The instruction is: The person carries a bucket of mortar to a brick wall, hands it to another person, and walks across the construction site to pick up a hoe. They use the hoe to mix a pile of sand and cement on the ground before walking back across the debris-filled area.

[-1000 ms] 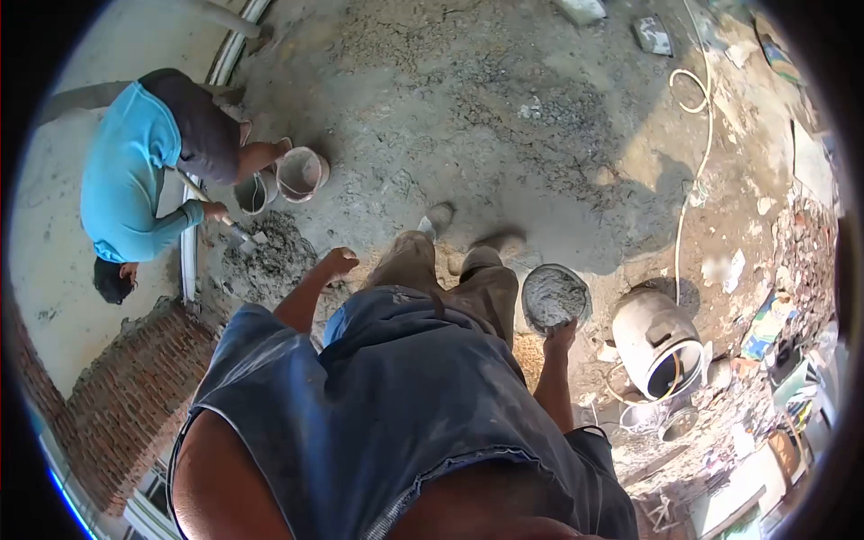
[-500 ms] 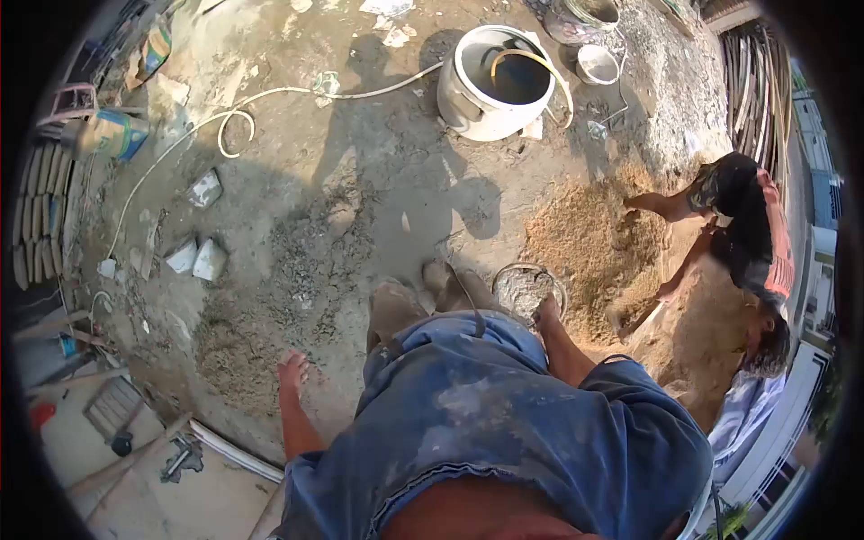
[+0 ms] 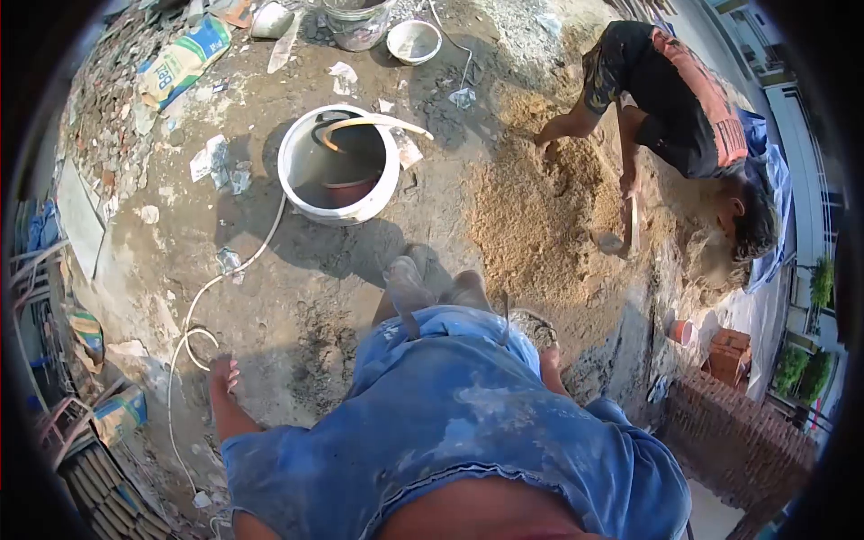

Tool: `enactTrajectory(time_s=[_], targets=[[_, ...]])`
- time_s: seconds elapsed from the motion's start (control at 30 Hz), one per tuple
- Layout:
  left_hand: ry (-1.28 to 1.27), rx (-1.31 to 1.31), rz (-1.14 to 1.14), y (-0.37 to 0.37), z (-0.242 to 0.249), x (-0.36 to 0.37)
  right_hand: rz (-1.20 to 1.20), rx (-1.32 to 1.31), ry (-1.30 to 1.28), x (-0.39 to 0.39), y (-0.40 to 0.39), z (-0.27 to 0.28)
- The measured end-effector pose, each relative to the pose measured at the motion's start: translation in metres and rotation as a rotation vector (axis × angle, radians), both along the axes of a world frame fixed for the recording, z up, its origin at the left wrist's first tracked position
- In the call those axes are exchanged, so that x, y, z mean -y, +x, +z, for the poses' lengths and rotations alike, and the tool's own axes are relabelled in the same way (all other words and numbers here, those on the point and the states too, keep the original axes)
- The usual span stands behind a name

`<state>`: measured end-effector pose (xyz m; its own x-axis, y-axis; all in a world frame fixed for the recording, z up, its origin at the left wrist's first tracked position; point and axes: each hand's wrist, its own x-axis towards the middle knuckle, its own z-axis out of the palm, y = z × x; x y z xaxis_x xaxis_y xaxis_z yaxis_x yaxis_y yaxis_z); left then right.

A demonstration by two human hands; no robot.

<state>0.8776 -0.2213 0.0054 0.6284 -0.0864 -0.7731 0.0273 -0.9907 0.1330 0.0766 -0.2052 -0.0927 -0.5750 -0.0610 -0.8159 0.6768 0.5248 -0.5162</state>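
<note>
My right hand hangs beside my right hip, closed at the edge of a round metal pan with grey contents. My shirt and forearm partly cover that pan. Out to the left, my left hand is held away from my body with its fingers apart and nothing in it. A pale hose lies curled on the ground near that hand. Ahead of my feet stands a large white drum with liquid and a reddish object inside, and a yellowish hose end bends over its rim.
A co-worker bends over the sand pile at right, holding a long-handled tool. Buckets stand beyond the drum. Bricks and a low brick wall are at lower right. A cement bag lies upper left.
My view has turned and moved forward, bringing the drum nearer. The pan stays at my right hand. My left hand now appears farther out and beside the hose.
</note>
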Motion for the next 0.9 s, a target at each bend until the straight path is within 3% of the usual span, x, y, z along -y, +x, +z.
enactTrajectory(time_s=[0.03,0.07,0.1,0.13,0.2,0.33,0.4,0.47,0.53,0.57,0.67,0.8,0.9], targets=[[0.001,-0.112,-0.097,0.012,0.004,0.057,-0.059,-0.04,-0.002,-0.002,-0.004,-0.008],[-0.076,0.079,-0.204,-0.026,0.04,0.128,-0.133,-0.073,0.015,-0.011,-0.003,-0.012],[-0.214,0.051,-0.371,-0.01,0.028,0.179,-0.182,-0.077,0.025,-0.013,0.002,-0.009],[-0.31,0.026,-0.38,0.005,0.013,0.236,-0.222,-0.078,0.031,-0.011,0.009,-0.006],[-0.36,0.045,-0.516,-0.064,0.069,0.361,-0.297,-0.083,0.053,-0.011,0.02,-0.005],[-0.425,-0.062,-0.875,-0.146,0.102,0.566,-0.401,-0.094,0.098,0.0,0.035,-0.021],[-0.452,-0.056,-0.958,-0.199,0.123,0.639,-0.429,-0.093,0.128,0.011,0.041,-0.03],[-0.416,-0.065,-0.986,-0.213,0.11,0.718,-0.443,-0.09,0.155,0.031,0.048,-0.043],[-0.474,-0.087,-0.989,-0.255,0.117,0.769,-0.417,-0.093,0.185,0.051,0.05,-0.057],[-0.453,-0.073,-0.998,-0.251,0.099,0.805,-0.404,-0.091,0.209,0.062,0.055,-0.059],[-0.242,-0.057,-1.126,-0.329,0.108,0.839,-0.338,-0.123,0.308,0.092,0.058,-0.058],[-0.12,-0.203,-1.216,-0.386,0.079,0.892,-0.156,-0.168,0.426,0.146,0.049,-0.06],[-0.159,-0.363,-1.194,-0.442,0.099,0.908,-0.021,-0.191,0.489,0.191,0.039,-0.066]])
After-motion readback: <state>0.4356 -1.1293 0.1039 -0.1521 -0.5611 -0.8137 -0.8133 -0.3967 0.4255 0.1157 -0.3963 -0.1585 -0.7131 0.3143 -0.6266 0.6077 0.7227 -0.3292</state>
